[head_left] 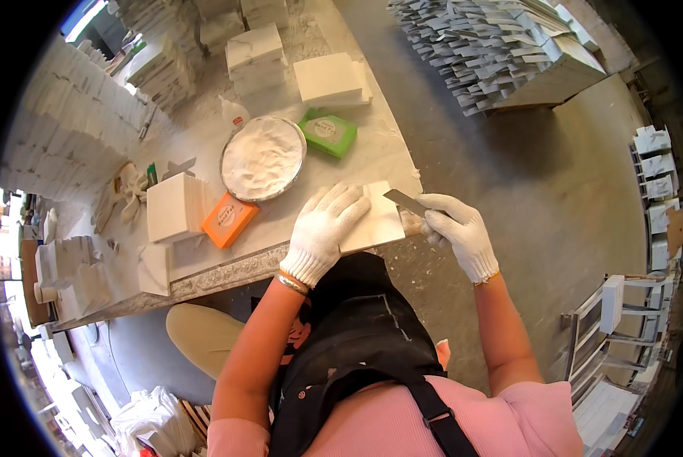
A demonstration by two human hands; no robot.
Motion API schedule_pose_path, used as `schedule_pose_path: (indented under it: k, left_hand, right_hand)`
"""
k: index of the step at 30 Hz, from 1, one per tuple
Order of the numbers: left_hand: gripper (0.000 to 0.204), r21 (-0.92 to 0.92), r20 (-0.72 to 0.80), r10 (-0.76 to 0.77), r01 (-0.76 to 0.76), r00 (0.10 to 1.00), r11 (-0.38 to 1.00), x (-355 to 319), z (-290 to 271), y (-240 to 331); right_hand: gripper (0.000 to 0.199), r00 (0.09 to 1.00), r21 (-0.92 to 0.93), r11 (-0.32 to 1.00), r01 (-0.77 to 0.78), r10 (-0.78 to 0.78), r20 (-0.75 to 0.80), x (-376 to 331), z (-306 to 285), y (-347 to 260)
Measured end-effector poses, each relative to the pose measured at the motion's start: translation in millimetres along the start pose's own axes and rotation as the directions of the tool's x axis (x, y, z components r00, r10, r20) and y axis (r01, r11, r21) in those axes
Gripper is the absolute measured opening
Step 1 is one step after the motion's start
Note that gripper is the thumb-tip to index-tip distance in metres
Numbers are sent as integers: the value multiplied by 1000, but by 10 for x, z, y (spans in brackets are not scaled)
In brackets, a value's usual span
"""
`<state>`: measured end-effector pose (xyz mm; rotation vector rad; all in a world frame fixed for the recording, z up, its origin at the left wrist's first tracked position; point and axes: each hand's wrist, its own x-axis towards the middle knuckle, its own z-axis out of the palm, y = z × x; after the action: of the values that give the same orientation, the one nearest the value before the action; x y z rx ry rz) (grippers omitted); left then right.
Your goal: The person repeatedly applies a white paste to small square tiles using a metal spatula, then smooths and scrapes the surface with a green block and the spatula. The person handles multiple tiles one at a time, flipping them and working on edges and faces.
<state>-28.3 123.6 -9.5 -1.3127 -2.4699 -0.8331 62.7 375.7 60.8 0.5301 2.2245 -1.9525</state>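
Observation:
My left hand (326,227), in a white knitted glove, lies flat with its fingers stretched over a white tile (379,218). The tile rests at the table's near right corner. In my right hand (455,232), also gloved, is a putty knife (404,201) with a flat grey metal blade. Its blade points left, over the tile's right side; its handle is hidden in my fingers. Beyond my left hand stands a round metal bowl (263,158) of white paste or powder. An orange block (229,220) and a green block (328,133) lie beside the bowl.
White tiles are stacked left of the orange block (175,207) and farther back (256,61). A flatter pile (330,78) lies near the table's right edge. Across the floor stands a large stack of grey-white slabs (501,53). A metal rack (612,327) is at the right.

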Motion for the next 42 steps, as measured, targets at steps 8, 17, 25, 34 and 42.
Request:
schedule_pose_path:
  k: [8,17,25,34,42]
  left_hand:
    - [107,152,212,-204,174,956,973,118,-28,142]
    - [121,141,280,-270,238,921,961,134,-69,199]
    - [122,199,424,-253,184,869,963,227,-265,229]
    - [106,73,220,-309,300,925,951,269,-140,330]
    - [107,72,65,-527,523,847,849,209,-207,514]
  right_hand:
    - [31,949,-282,907,313,-306,70,117,85,287]
    - [32,968,-345,906,245,-251,26,82,90,326]
    - [30,996,-46,997,62,-65,-66,55,45,230]
    - [19,987,296,948,-114,143,-77,-208,54,427]
    - [26,979,461,887,-21,-76,190,-309,552,465]
